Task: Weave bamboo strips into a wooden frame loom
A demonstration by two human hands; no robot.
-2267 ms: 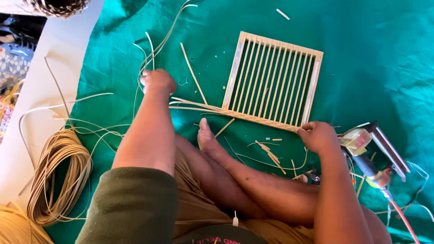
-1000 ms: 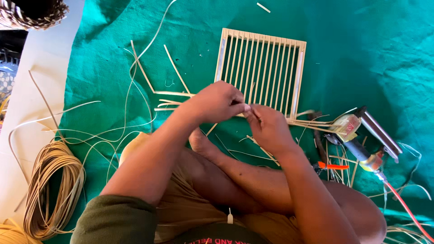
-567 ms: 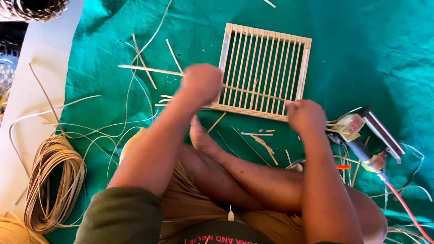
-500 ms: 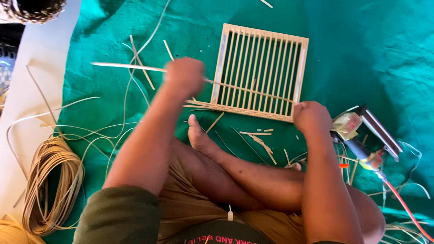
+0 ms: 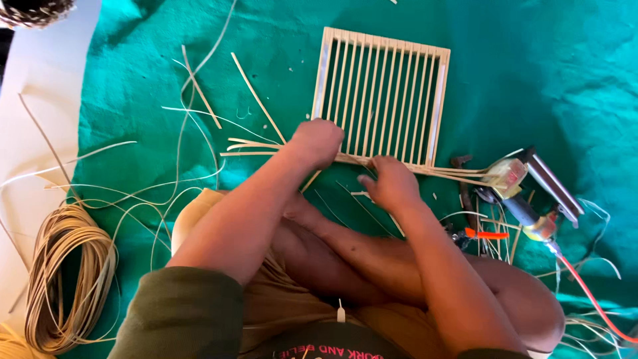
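Observation:
A square wooden frame (image 5: 381, 93) with several thin upright slats lies on the green cloth (image 5: 531, 66) in front of me. Thin cane strips (image 5: 249, 145) run across its near edge, their ends sticking out left and right. My left hand (image 5: 318, 141) is closed on the strips at the frame's near left corner. My right hand (image 5: 391, 183) rests just below the frame's near edge, fingers bent onto the same strips. My crossed bare legs lie under both arms.
A coil of cane (image 5: 63, 276) lies at the lower left, with loose strands (image 5: 199, 93) scattered over the cloth. At the right are a staple gun (image 5: 531, 189) with a red hose (image 5: 591, 292), dark pliers (image 5: 465, 193) and an orange-handled tool (image 5: 488, 234). White floor (image 5: 33, 100) borders the cloth.
My left hand, which had pulled a long strip out to the left, has come back to the frame's near edge. My right hand moved left to meet it.

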